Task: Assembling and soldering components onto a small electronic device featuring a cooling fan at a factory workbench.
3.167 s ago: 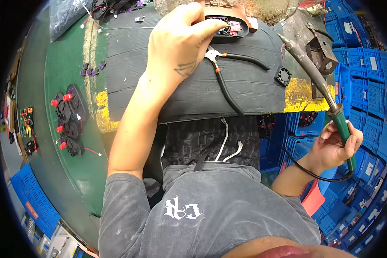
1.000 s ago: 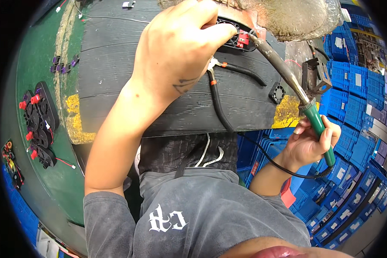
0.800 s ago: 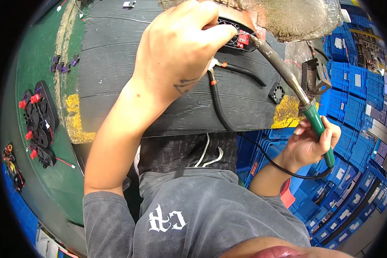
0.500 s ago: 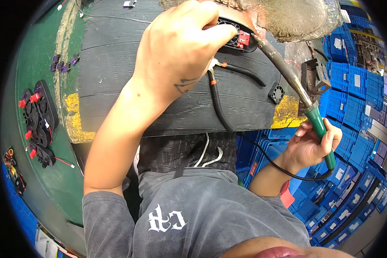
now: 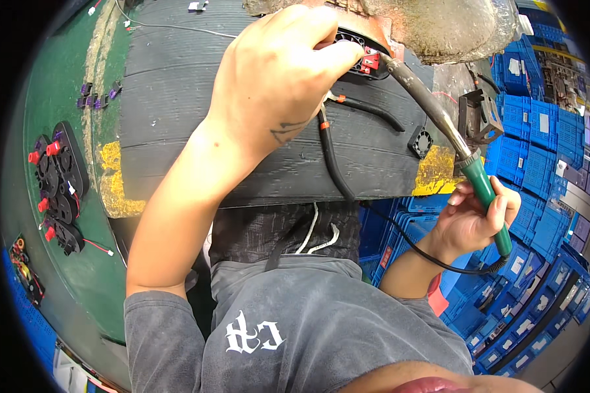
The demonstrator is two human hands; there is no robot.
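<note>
My left hand (image 5: 282, 72) reaches across the bench with thumb and fingers pinched on what looks like a thin wire, mostly hidden by the hand. Just beyond the fingertips lies a black oval housing (image 5: 381, 73) with a round fan in it and a red part (image 5: 370, 60) at its right end. In my right hand (image 5: 482, 216) is a soldering iron (image 5: 482, 183) with a green handle, fingers closed round it. Its tip meets or nearly meets the red part. Black-handled pliers (image 5: 331, 154) with orange bands lie below the left hand, jaws partly covered.
A small square fan (image 5: 420, 142) sits near the bench's right edge, beside a metal iron stand (image 5: 480, 116). Black fan housings with red knobs (image 5: 62, 173) and small purple parts (image 5: 98, 101) lie at left. Blue crates (image 5: 528, 131) are stacked at right.
The soldering iron has tilted slightly, its tip shifting left against the red part. My left hand has moved a little to the right and down.
</note>
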